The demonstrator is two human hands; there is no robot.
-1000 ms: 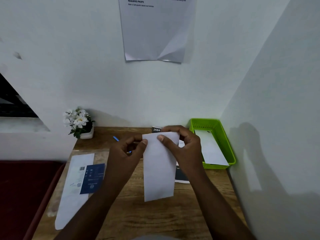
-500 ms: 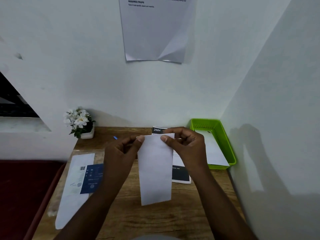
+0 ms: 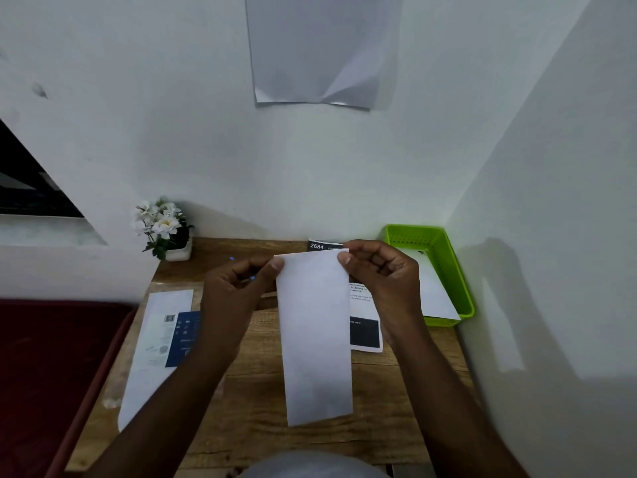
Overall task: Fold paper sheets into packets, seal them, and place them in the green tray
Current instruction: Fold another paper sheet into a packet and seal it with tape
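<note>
A long narrow folded white paper sheet [image 3: 315,336] hangs upright over the wooden desk [image 3: 248,408]. My left hand [image 3: 234,294] pinches its top left corner between thumb and fingers. My right hand [image 3: 382,281] pinches the top right corner the same way. The green tray [image 3: 444,257] stands at the desk's far right corner against the wall, with a white paper packet [image 3: 436,291] lying inside it.
A printed sheet with a dark block and the number 2684 [image 3: 363,326] lies behind the held paper. A white and blue printed sheet [image 3: 162,343] lies at the left. A small pot of white flowers [image 3: 165,229] stands far left. A blue pen [image 3: 232,259] lies behind my left hand. Walls close the back and right.
The held paper has shifted a little left and lower, and both hands have moved with it. The printed sheet behind it shows more.
</note>
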